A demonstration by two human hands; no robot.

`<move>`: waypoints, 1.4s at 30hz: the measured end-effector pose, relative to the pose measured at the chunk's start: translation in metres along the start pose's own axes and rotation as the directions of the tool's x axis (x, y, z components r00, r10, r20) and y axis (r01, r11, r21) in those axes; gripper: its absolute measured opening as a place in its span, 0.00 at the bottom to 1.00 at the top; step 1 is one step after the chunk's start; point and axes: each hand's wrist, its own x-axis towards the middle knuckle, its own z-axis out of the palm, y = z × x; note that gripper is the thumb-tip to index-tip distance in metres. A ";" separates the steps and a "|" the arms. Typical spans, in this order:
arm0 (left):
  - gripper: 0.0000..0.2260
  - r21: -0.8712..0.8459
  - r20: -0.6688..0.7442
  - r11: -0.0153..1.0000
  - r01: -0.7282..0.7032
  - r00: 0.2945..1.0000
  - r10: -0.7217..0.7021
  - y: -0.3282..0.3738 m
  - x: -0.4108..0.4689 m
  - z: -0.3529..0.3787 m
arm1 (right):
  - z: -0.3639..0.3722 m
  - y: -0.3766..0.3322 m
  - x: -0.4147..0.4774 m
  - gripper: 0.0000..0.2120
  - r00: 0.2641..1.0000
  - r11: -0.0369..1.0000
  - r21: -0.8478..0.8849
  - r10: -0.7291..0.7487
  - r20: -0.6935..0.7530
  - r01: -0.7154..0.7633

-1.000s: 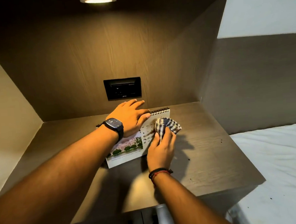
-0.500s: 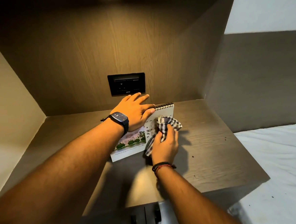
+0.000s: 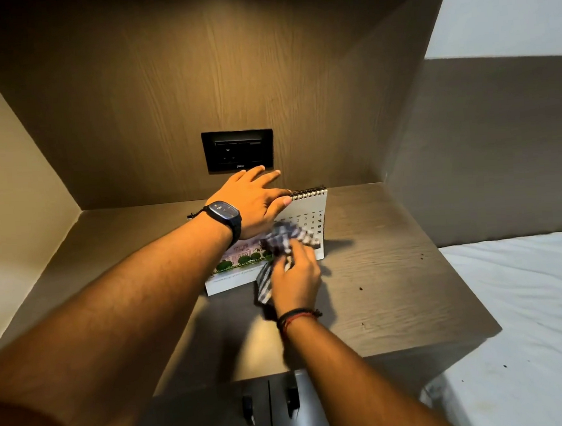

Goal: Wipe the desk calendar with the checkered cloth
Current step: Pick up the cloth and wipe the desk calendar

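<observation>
Since a moment ago the checkered cloth (image 3: 283, 242) has slid down and toward the middle of the calendar's face, uncovering the date grid at the upper right, while the left hand has kept its place on the top edge.

Going left to right: the left forearm reaches in from the lower left, a dark wristwatch (image 3: 224, 216) on the wrist. The left hand (image 3: 255, 203) lies flat and open over the spiral binding, fingers spread toward the black wall socket (image 3: 238, 151) behind, thumb on the front of the page. It steadies the desk calendar (image 3: 310, 219), which stands tilted back on the wooden desk (image 3: 393, 271), near the rear wall of the alcove, with a landscape picture along its lower left.

The right hand (image 3: 296, 280) is closed around the bunched cloth and presses it against the calendar's lower front; the cloth looks blurred, and one tail hangs down to the left of the hand. Dark and red wrist bands (image 3: 297, 316) circle that wrist. Small dark specks dot the desk farther right, and beyond the desk's edge lies a white bed sheet (image 3: 529, 312).
</observation>
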 end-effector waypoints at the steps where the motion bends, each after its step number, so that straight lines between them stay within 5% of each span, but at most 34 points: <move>1: 0.26 -0.007 -0.004 1.000 -0.003 1.000 0.003 0.000 0.000 0.000 | 0.001 0.004 -0.007 0.11 0.995 0.997 -0.035 -0.064 0.080 0.067; 3: 0.25 -0.016 -0.007 1.000 -0.006 1.000 0.005 -0.001 0.000 0.001 | -0.001 0.012 -0.011 0.11 0.985 0.991 -0.074 -0.100 0.142 0.111; 9: 0.27 0.006 0.004 1.000 0.001 1.000 -0.001 -0.001 0.000 0.000 | -0.007 0.006 0.019 0.14 0.982 0.986 0.019 0.166 -0.088 -0.165; 16: 0.27 0.014 -0.012 1.000 -0.015 1.000 0.015 -0.003 0.001 0.003 | -0.004 0.014 -0.011 0.07 0.973 0.977 -0.121 -0.154 0.169 0.176; 22: 0.29 0.058 -0.010 0.998 -0.031 0.999 0.032 -0.003 -0.002 0.001 | -0.011 0.004 0.014 0.13 0.979 0.986 0.005 0.167 -0.118 -0.168; 28: 0.28 0.040 -0.042 0.998 -0.042 0.998 0.044 -0.003 -0.002 0.001 | -0.008 0.014 -0.013 0.06 0.972 0.982 -0.105 -0.135 0.193 0.157; 33: 0.28 0.035 -0.037 0.998 -0.043 0.998 0.044 -0.002 -0.003 -0.001 | -0.013 0.005 0.010 0.13 0.984 0.987 -0.001 0.160 -0.080 -0.161; 39: 0.28 0.024 -0.040 0.999 -0.047 0.998 0.048 -0.002 -0.003 0.001 | -0.011 0.011 -0.008 0.05 0.978 0.985 -0.127 -0.092 0.187 0.117; 42: 0.28 0.036 -0.043 0.998 -0.049 0.998 0.050 -0.003 -0.002 0.002 | -0.015 0.015 0.004 0.10 0.993 0.987 -0.162 -0.001 0.119 0.020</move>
